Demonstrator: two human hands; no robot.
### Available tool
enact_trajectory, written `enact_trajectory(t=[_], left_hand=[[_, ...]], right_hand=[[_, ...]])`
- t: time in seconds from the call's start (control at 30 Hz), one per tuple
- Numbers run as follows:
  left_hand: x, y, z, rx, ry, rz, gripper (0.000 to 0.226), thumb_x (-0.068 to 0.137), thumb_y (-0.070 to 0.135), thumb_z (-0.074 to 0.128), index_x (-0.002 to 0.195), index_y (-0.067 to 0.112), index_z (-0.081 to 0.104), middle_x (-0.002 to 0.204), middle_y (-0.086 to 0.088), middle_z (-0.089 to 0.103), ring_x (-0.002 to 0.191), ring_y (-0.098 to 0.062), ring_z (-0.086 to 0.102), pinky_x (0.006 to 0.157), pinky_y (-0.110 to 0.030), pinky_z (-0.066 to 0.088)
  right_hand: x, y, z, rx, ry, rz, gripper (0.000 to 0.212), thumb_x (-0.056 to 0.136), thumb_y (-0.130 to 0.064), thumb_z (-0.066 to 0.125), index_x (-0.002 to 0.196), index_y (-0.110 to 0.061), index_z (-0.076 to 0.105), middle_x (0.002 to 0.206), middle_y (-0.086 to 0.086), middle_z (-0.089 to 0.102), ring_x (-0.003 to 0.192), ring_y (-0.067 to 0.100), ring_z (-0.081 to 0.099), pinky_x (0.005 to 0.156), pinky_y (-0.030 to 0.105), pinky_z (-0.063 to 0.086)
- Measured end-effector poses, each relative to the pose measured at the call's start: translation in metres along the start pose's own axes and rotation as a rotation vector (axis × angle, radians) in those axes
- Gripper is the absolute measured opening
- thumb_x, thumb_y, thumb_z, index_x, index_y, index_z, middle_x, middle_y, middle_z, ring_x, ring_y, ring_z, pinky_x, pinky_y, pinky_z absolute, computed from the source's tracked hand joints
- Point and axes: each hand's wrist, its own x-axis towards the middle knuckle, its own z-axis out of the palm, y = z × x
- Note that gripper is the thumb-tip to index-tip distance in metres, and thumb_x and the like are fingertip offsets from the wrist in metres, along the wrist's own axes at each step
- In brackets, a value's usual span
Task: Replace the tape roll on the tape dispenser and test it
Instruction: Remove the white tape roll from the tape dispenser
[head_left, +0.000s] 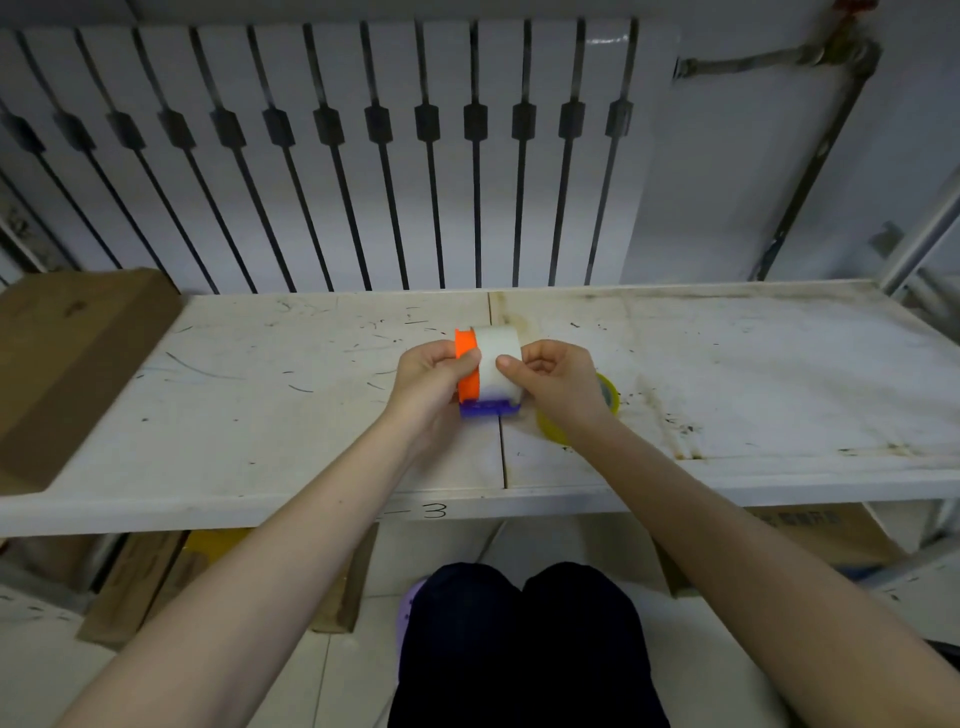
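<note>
A tape dispenser with an orange side (466, 364) and a purple base (488, 409) stands upright at the middle of the white shelf (260, 415). A whitish tape roll (497, 358) sits on it. My left hand (431, 384) grips the dispenser from the left, thumb across the orange side. My right hand (556, 382) holds the roll from the right, its thumb pressed on the roll's outer face. A yellowish tape roll (609, 397) lies flat on the shelf behind my right wrist, mostly hidden.
A flat cardboard box (67, 364) lies on the shelf's left end. A white radiator (363, 156) stands behind the shelf, with a pipe (810, 156) at right. Boxes and boards sit under the shelf, and my knees (519, 649) are below its front edge.
</note>
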Motion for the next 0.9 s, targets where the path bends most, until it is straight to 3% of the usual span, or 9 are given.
enact_trajectory(t=[0.17, 0.27, 0.4, 0.53, 0.67, 0.73, 0.83, 0.9], left_hand=[[0.006, 0.0, -0.003, -0.065, 0.08, -0.074, 0.017, 0.094, 0.015, 0.053, 0.079, 0.014, 0.061, 0.09, -0.009, 0.062, 0.086, -0.026, 0.057, 0.075, -0.036, 0.049], [0.009, 0.002, -0.006, -0.118, 0.075, -0.101, 0.018, 0.095, 0.012, 0.049, 0.08, 0.012, 0.058, 0.085, -0.007, 0.059, 0.08, -0.024, 0.055, 0.072, -0.034, 0.047], [0.014, 0.004, -0.007, -0.205, 0.085, -0.163, 0.018, 0.097, 0.009, 0.046, 0.112, 0.005, 0.055, 0.109, -0.013, 0.058, 0.099, -0.03, 0.055, 0.092, -0.046, 0.047], [0.021, 0.001, -0.008, -0.252, 0.155, -0.205, 0.031, 0.097, 0.012, 0.044, 0.127, 0.005, 0.048, 0.123, -0.014, 0.055, 0.109, -0.033, 0.054, 0.09, -0.048, 0.048], [0.029, 0.001, -0.015, -0.346, 0.199, -0.266, 0.035, 0.097, 0.013, 0.041, 0.131, 0.008, 0.043, 0.13, -0.015, 0.052, 0.113, -0.034, 0.054, 0.086, -0.05, 0.049], [0.03, 0.0, -0.015, -0.402, 0.181, -0.297, 0.041, 0.097, 0.015, 0.042, 0.137, 0.009, 0.037, 0.129, -0.013, 0.051, 0.115, -0.034, 0.053, 0.083, -0.049, 0.05], [0.024, 0.001, -0.012, -0.468, 0.123, -0.337, 0.047, 0.091, 0.026, 0.053, 0.134, 0.011, 0.042, 0.129, -0.013, 0.055, 0.114, -0.035, 0.057, 0.078, -0.05, 0.054], [0.025, -0.002, -0.013, -0.464, 0.058, -0.355, 0.062, 0.075, 0.036, 0.071, 0.129, 0.013, 0.049, 0.129, -0.015, 0.06, 0.113, -0.039, 0.06, 0.084, -0.055, 0.053]], right_hand=[[-0.001, 0.0, 0.0, 0.008, -0.096, 0.048, 0.014, 0.085, -0.02, 0.067, 0.077, -0.017, 0.056, 0.094, 0.011, 0.064, 0.089, 0.022, 0.063, 0.067, 0.023, 0.053], [-0.001, 0.0, -0.002, 0.007, -0.124, 0.044, 0.008, 0.088, -0.02, 0.063, 0.087, -0.017, 0.056, 0.107, 0.012, 0.063, 0.099, 0.024, 0.061, 0.075, 0.029, 0.056], [0.002, -0.004, -0.004, 0.019, -0.117, 0.002, 0.003, 0.091, -0.015, 0.058, 0.092, -0.013, 0.06, 0.1, 0.011, 0.063, 0.095, 0.025, 0.06, 0.077, 0.035, 0.054], [0.008, -0.006, -0.006, -0.136, -0.087, -0.128, 0.016, 0.09, -0.012, 0.056, 0.099, -0.001, 0.064, 0.094, 0.008, 0.063, 0.091, 0.022, 0.059, 0.075, 0.029, 0.051], [0.015, -0.004, -0.013, -0.196, 0.009, -0.198, 0.013, 0.09, -0.013, 0.055, 0.098, -0.007, 0.063, 0.092, 0.012, 0.068, 0.089, 0.026, 0.063, 0.08, 0.038, 0.053], [0.02, -0.003, -0.017, -0.191, 0.1, -0.207, 0.01, 0.091, -0.012, 0.052, 0.097, -0.008, 0.06, 0.091, 0.01, 0.064, 0.087, 0.023, 0.06, 0.078, 0.03, 0.051], [0.028, 0.002, -0.031, -0.22, 0.237, -0.204, 0.012, 0.092, -0.007, 0.047, 0.096, -0.009, 0.059, 0.087, 0.004, 0.056, 0.077, 0.013, 0.049, 0.064, 0.012, 0.04], [0.034, 0.013, -0.047, -0.268, 0.309, -0.177, 0.016, 0.091, -0.005, 0.045, 0.094, -0.009, 0.06, 0.087, 0.004, 0.058, 0.077, 0.015, 0.05, 0.065, 0.018, 0.042]])
